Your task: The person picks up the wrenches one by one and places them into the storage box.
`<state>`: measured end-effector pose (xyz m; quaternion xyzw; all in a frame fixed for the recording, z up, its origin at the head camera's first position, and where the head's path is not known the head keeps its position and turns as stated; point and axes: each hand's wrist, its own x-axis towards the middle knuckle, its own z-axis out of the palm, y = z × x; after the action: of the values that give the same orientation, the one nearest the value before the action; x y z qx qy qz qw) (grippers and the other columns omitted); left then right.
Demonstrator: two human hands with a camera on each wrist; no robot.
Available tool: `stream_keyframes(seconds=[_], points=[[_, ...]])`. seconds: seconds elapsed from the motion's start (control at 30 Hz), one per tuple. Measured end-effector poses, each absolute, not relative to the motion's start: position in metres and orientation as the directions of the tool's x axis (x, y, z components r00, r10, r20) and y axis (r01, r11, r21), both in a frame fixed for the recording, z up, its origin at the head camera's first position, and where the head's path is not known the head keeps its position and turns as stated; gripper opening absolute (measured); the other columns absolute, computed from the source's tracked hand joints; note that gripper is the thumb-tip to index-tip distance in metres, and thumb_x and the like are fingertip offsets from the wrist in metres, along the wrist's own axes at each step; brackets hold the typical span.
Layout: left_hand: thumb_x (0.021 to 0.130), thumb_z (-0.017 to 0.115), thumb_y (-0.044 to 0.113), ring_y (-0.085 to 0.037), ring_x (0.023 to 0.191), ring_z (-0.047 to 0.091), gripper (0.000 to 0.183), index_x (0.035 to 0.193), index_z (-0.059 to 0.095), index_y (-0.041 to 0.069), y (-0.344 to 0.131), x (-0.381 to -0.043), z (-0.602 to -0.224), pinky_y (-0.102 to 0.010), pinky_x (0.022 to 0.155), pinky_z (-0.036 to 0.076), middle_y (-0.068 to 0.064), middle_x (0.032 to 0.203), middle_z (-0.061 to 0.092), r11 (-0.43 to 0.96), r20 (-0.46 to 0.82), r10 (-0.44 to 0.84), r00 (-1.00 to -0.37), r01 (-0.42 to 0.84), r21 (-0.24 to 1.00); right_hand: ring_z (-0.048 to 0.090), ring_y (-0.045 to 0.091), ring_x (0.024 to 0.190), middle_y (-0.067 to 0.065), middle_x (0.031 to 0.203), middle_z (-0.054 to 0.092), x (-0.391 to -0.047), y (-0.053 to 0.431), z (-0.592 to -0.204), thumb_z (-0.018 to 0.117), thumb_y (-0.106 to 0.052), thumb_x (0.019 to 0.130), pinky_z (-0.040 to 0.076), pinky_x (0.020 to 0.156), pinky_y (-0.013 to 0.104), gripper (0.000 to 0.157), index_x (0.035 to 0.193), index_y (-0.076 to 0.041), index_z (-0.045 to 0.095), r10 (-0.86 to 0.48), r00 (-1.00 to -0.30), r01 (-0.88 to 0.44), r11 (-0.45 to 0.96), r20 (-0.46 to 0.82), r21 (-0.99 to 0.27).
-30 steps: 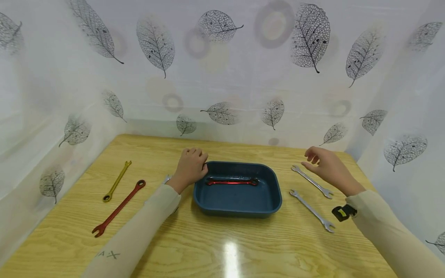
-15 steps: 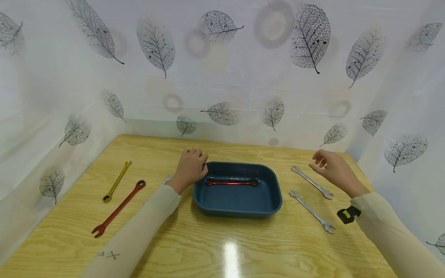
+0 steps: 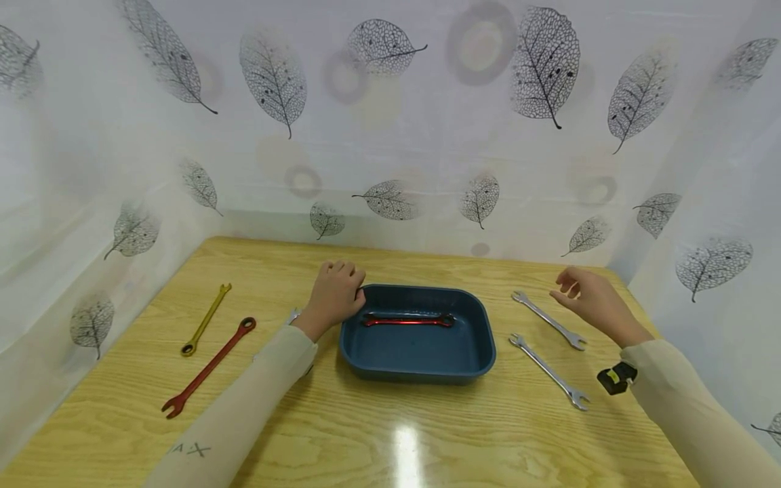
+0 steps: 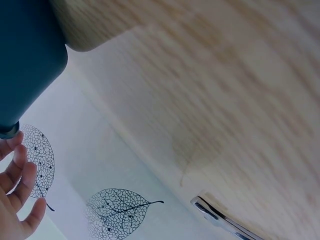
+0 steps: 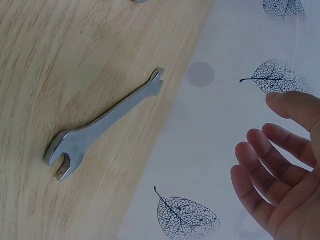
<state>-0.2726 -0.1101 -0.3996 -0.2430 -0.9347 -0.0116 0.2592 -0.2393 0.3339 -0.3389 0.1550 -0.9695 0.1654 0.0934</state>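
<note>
At the back left corner of a dark blue rectangular bin (image 3: 421, 375), my left hand (image 3: 334, 298) holds the rim, fingers bent. Seen from the left wrist, the fingers (image 4: 19, 187) are by the bin's rim; the thumb is hidden there. Inside the bin, near its back wall, lies a shiny red wrench (image 3: 407, 320). My right hand (image 3: 594, 305) hovers in the air with loosely bent fingers and nothing in them. Nearest to it is a silver open-ended wrench (image 3: 548, 320); a second silver wrench (image 3: 549, 371) lies in front of that one.
On the left of the wooden table (image 3: 464, 440) lie a yellow wrench (image 3: 206, 318) and a longer red wrench (image 3: 209, 367). A silver tool (image 4: 225, 220) is partly hidden under the left forearm. Leaf-printed white sheeting (image 3: 427, 149) surrounds the table's back and sides.
My right hand has moved a little to the right, away from the bin and off the head of the far silver wrench. The left hand, bin and wrenches stay put.
</note>
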Motion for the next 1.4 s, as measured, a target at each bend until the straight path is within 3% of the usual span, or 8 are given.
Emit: stream_keyframes(seconds=[1.4], points=[[0.080, 0.061, 0.019, -0.025, 0.079, 0.054, 0.012, 0.076, 0.052, 0.012, -0.111, -0.272, -0.398, -0.044, 0.082, 0.043, -0.005, 0.080, 0.055, 0.880, 0.494, 0.449, -0.745, 0.465, -0.099, 0.060, 0.024, 0.073, 0.014, 0.082, 0.062, -0.251, 0.356, -0.381, 0.061, -0.012, 0.087, 0.050, 0.066, 0.041, 0.021, 0.097, 0.005, 0.058, -0.249, -0.966, -0.258, 0.908, 0.069, -0.329]])
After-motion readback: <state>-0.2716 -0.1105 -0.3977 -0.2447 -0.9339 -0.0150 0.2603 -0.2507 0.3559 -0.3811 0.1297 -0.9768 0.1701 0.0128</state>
